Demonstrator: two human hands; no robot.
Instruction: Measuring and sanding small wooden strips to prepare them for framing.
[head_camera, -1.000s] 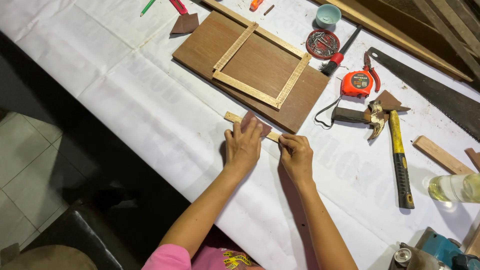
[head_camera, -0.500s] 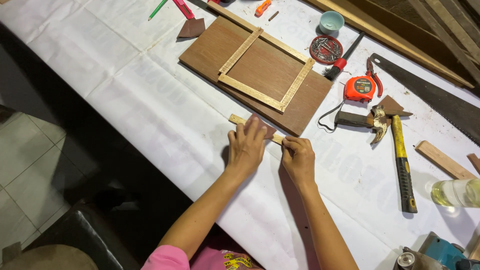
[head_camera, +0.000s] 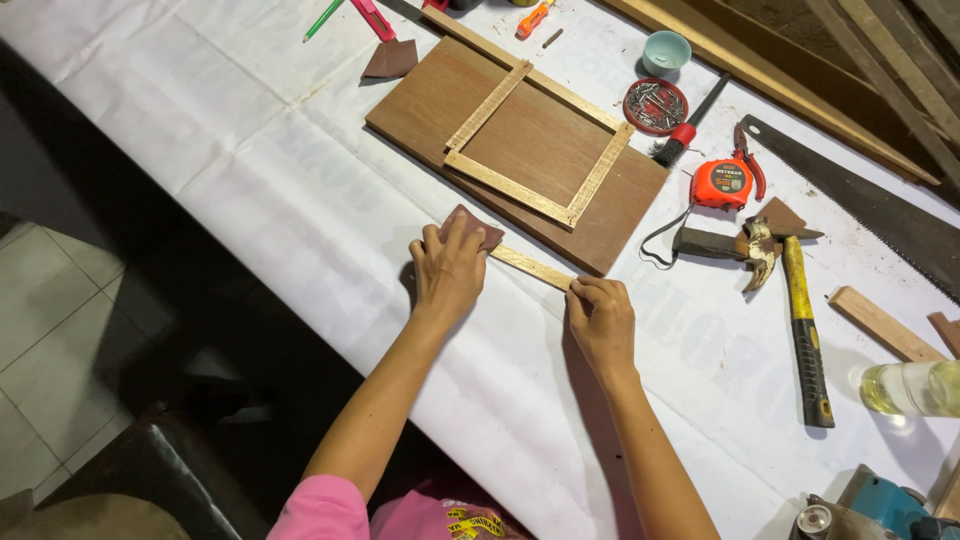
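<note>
Since a moment ago both hands have spread apart along the thin wooden strip (head_camera: 532, 267). It lies on the counter (head_camera: 250, 170), just before the brown board (head_camera: 540, 140) carrying a wooden frame (head_camera: 507, 186). Left hand (head_camera: 449, 267) presses brown sandpaper (head_camera: 478, 228) onto one end; right hand (head_camera: 601, 320) pinches the other. Beyond the right hand lie a tape measure (head_camera: 720, 184) and a hammer (head_camera: 795, 300).

The counter (head_camera: 250, 160) is draped in a white sheet. Beyond the left grip (head_camera: 450, 265) lies a brown board (head_camera: 540, 140). Farther right of the right grip (head_camera: 600, 320) rest an orange tape measure (head_camera: 722, 183), a yellow-handled hammer (head_camera: 800, 310), a handsaw (head_camera: 860, 205) and a wood offcut (head_camera: 885, 322).
</note>
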